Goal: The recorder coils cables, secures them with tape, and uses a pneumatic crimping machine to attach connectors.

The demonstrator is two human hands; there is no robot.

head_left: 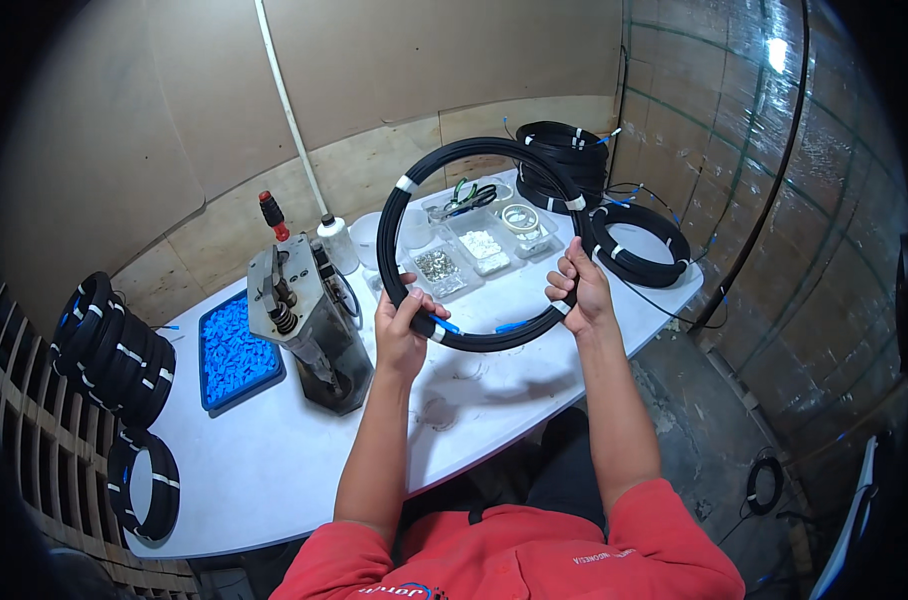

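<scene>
A coil of black cable (486, 343), bound with several white tape bands, is held up above the white table. My left hand (406, 325) is closed round its lower left side. On the lower right side, my right hand (582, 288) grips the same coil. Two blue connector ends (514, 326) show along the coil's inner lower edge. Through the ring appear clear compartment trays with small metal parts (438, 266) and white parts (484, 250).
A metal press (314, 330) with a red-and-black handle stands left of centre, beside a blue tray (242, 398) of small blue pieces. Coils are stacked at the left (114, 350) and back right (562, 165); another coil (642, 245) lies at the right edge. A bottle (337, 245) stands behind.
</scene>
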